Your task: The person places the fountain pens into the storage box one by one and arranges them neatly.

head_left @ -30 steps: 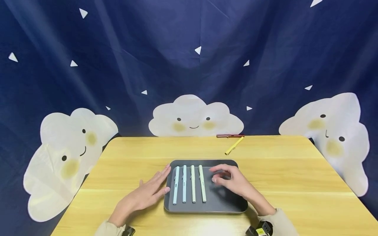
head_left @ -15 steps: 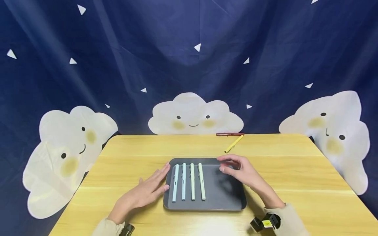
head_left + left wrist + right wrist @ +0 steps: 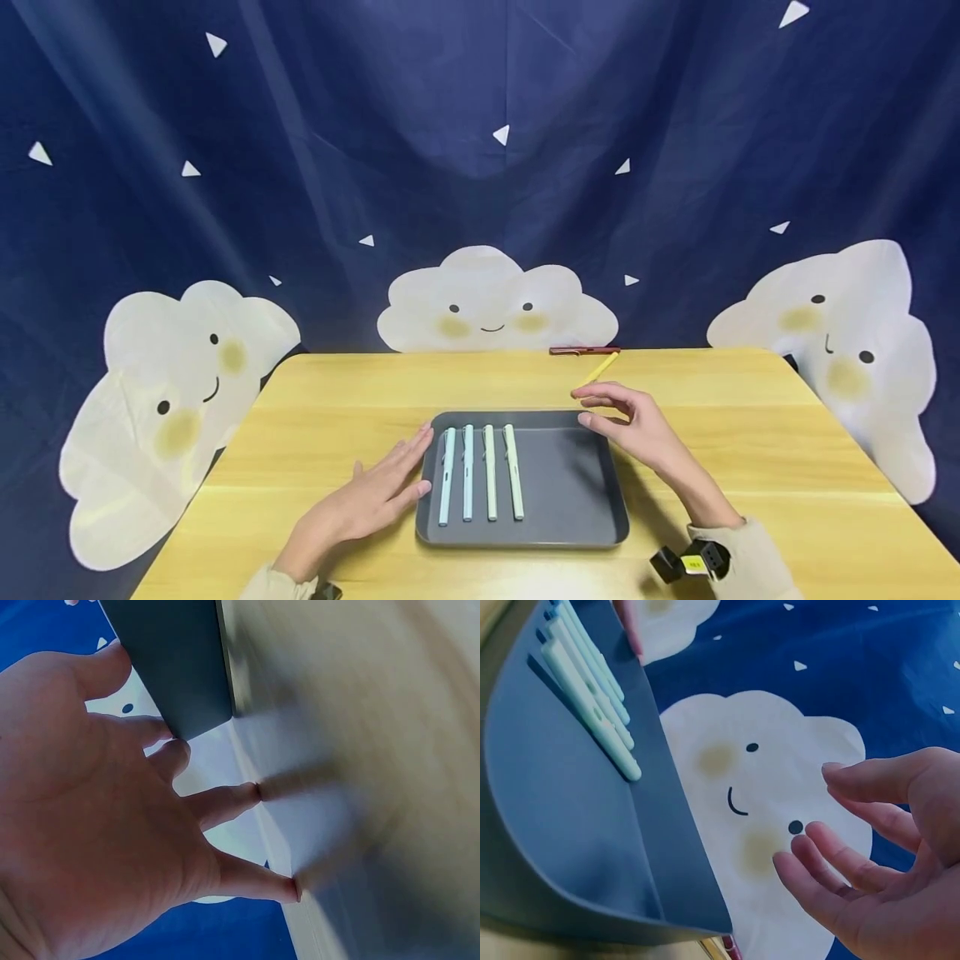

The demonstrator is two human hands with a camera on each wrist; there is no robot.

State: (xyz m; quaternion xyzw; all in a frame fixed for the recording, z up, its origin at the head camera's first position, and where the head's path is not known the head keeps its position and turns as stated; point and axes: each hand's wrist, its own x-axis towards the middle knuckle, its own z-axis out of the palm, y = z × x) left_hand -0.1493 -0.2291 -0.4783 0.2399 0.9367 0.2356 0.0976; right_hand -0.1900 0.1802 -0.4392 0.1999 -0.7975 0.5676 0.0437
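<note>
My left hand [image 3: 367, 502] rests with extended fingers against the left side of a dark grey tray [image 3: 566, 508]; the left wrist view shows thumb and fingertips at the tray's wall [image 3: 176, 667]. Two light blue pens [image 3: 447, 479] and two pale green pens [image 3: 514, 473] lie side by side in the tray's left half. Over the tray's far right corner hovers my right hand [image 3: 639, 427], fingers loosely curved and holding nothing, as the right wrist view confirms. Its fingertips are nearest a yellow pen [image 3: 602, 367], whose near end they partly cover.
A dark red pen [image 3: 592, 351] lies along the far edge of the wooden table [image 3: 337, 383], just behind the yellow one. A dark blue curtain [image 3: 420, 125] printed with clouds hangs beyond the table.
My right hand has moved from above the tray's middle right, away and rightward to the far right corner by the yellow pen. The left hand and the pens stay put.
</note>
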